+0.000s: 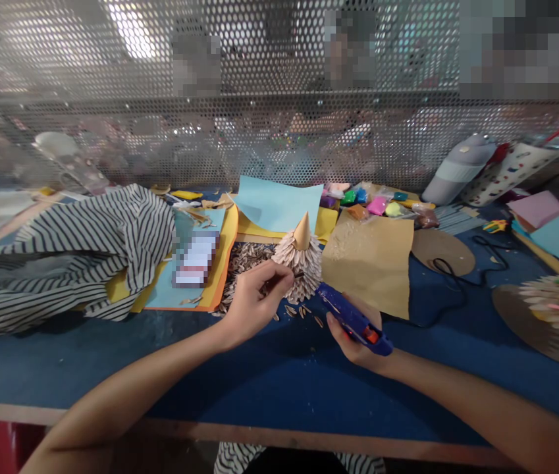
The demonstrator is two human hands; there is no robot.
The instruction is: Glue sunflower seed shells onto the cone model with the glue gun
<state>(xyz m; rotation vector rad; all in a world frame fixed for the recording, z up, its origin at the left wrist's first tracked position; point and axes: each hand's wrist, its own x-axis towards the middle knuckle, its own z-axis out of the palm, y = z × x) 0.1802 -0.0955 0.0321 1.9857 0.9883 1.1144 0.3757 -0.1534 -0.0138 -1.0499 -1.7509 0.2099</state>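
A paper cone [303, 232] stands upright, its pale tip bare and its lower part covered with overlapping whitish sunflower seed shells. My left hand [259, 293] is in front of its left side, thumb and fingertips pinched on a small dark sunflower seed shell [299, 274]. In my right hand [358, 345] is a blue glue gun [353, 319], its nozzle end pointing at the cone's lower right side. Whether the nozzle touches the cone I cannot tell. Behind my left hand lies a heap of seed shells [249, 257], with several loose shells [301, 313] below the cone.
To the left are a phone [197, 259] on coloured paper and striped cloth [111, 243]. Brown paper [372, 263], clay packets [378, 204], a bottle [459, 170] and a patterned cup [511, 172] stand or lie rightward. A black cord [461, 280] crosses the blue table; perforated metal [269, 145] rises behind.
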